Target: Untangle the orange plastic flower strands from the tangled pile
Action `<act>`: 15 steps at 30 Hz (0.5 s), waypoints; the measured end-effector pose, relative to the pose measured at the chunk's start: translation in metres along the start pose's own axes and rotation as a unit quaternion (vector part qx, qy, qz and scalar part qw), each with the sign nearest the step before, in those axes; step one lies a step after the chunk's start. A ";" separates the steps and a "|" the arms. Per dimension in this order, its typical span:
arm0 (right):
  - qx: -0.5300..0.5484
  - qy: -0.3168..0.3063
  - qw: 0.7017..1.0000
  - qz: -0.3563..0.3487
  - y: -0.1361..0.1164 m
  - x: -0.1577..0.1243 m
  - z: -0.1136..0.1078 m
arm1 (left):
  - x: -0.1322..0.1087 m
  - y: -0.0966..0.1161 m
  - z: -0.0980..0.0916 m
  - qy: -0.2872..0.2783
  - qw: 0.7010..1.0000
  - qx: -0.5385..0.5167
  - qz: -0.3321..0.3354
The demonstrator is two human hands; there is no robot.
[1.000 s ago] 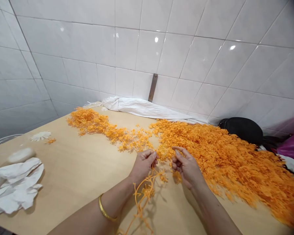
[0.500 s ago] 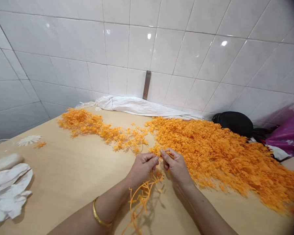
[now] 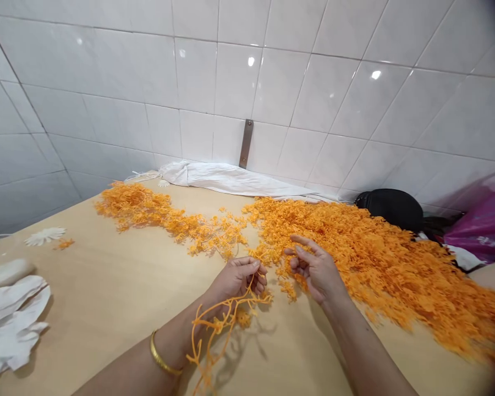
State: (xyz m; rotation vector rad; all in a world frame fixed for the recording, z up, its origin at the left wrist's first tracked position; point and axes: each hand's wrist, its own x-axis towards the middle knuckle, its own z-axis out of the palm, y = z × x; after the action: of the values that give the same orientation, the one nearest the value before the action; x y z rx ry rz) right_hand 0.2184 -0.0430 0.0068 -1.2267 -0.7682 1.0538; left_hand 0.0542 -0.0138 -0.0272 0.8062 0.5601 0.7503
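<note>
My left hand (image 3: 241, 278) pinches a branching orange plastic stem (image 3: 226, 316), whose strands hang down over my wrist toward the table's near side. To its right, my right hand (image 3: 315, 269) is raised with the fingers apart, and nothing shows between them. It hovers at the near edge of a large heap of orange plastic flower pieces (image 3: 375, 253). A smaller row of orange pieces (image 3: 144, 206) stretches from beyond my hands toward the far left.
On the left lie a white flower-shaped piece (image 3: 45, 236), an oval whitish object (image 3: 8, 273) and crumpled white cloth or paper (image 3: 14, 324). White fabric (image 3: 223, 179) runs along the tiled wall. A black case (image 3: 391, 209) and purple bag (image 3: 484, 225) sit behind the heap.
My right hand has parted from the left, moving right with its fingers opening. The left hand keeps hold of the stem, and the hanging strands have swung left.
</note>
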 end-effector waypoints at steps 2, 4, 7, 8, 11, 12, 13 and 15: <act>0.015 -0.047 0.998 0.036 0.003 -0.003 0.004 | -0.002 0.001 0.000 -0.007 1.000 -0.005 -0.014; 0.034 -0.096 0.993 0.061 0.004 -0.005 0.006 | -0.004 0.002 0.000 -0.016 1.000 -0.004 -0.025; 0.028 -0.155 0.985 0.070 0.005 -0.007 0.006 | -0.007 0.003 0.000 -0.026 0.999 -0.013 -0.045; 0.013 -0.166 0.984 0.071 0.005 -0.008 0.007 | -0.007 0.003 0.001 -0.032 0.998 -0.015 -0.048; -0.028 -0.170 0.983 0.062 0.009 -0.010 0.010 | -0.008 0.003 0.002 -0.047 0.997 -0.007 -0.054; -0.034 -0.168 0.984 0.053 0.011 -0.010 0.012 | -0.008 0.003 0.002 -0.050 0.997 0.002 -0.059; -0.038 -0.165 0.985 0.042 0.013 -0.011 0.014 | -0.008 0.004 0.002 -0.052 0.996 0.013 -0.068; -0.047 -0.147 0.988 0.011 0.017 -0.010 0.018 | -0.008 0.005 0.003 -0.057 0.994 0.040 -0.082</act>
State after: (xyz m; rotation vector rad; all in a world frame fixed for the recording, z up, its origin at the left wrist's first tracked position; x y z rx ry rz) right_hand 0.1945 -0.0460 -0.0054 -1.1745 -1.0420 1.2461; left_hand 0.0497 -0.0192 -0.0204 0.8609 0.5496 0.5306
